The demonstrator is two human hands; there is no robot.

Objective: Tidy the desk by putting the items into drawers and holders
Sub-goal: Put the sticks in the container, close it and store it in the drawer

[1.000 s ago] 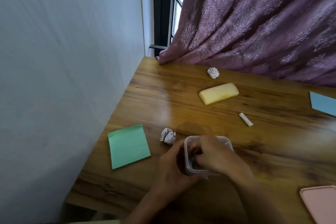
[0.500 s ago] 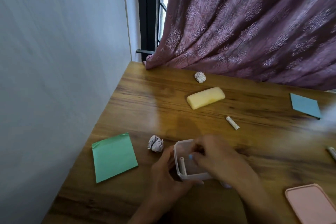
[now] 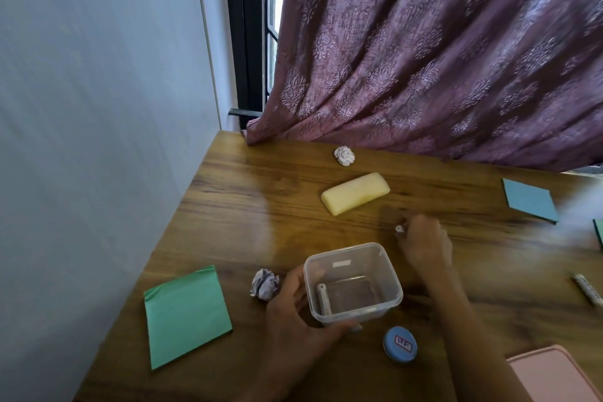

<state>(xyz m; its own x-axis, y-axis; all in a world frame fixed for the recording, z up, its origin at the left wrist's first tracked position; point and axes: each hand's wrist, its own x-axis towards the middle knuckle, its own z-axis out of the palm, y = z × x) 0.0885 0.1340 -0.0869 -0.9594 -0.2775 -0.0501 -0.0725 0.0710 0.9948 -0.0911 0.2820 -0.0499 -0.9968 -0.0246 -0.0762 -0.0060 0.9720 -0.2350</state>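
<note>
Seen from the head camera, a person's left hand [image 3: 293, 313] grips a clear plastic container [image 3: 354, 282] on the wooden tabletop [image 3: 248, 225], fingers curled round its near corner. One small battery [image 3: 323, 299] lies inside. Beyond it, the right hand [image 3: 424, 243] pinches another battery [image 3: 399, 229] against the tabletop, near a yellow eraser [image 3: 355, 193]. A blue cap [image 3: 400, 344] sits beside the container.
</note>
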